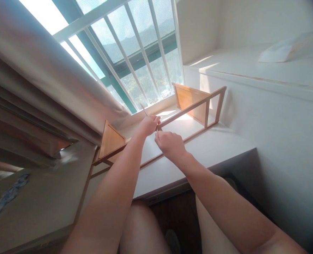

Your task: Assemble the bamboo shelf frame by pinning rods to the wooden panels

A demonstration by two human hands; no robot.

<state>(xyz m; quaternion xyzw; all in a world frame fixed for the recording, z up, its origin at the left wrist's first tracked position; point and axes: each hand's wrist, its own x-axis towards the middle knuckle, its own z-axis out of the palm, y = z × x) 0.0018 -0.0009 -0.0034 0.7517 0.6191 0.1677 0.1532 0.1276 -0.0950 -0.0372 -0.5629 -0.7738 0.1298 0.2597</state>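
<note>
A light-brown wooden desktop shelf frame (196,105) with slatted rails and end panels stands on the white desk by the window. At the middle of its upper rail, my left hand (149,125) is closed, its fingers curled at the rail. A thin, pale, stick-like piece (143,108) juts up from behind that hand. Just below and to the right, my right hand (170,144) is closed with thumb and forefinger pinched. A small, shiny bit shows between the two hands; its kind is too small to tell. My fingers hide most of what they grip.
The white desktop (211,141) carries the frame. Behind it is a window with white bars (143,53). A beige curtain (40,63) hangs at the left. On the right, a white ledge (238,67) holds a pale, crumpled item (280,51). My knees are below the desk edge.
</note>
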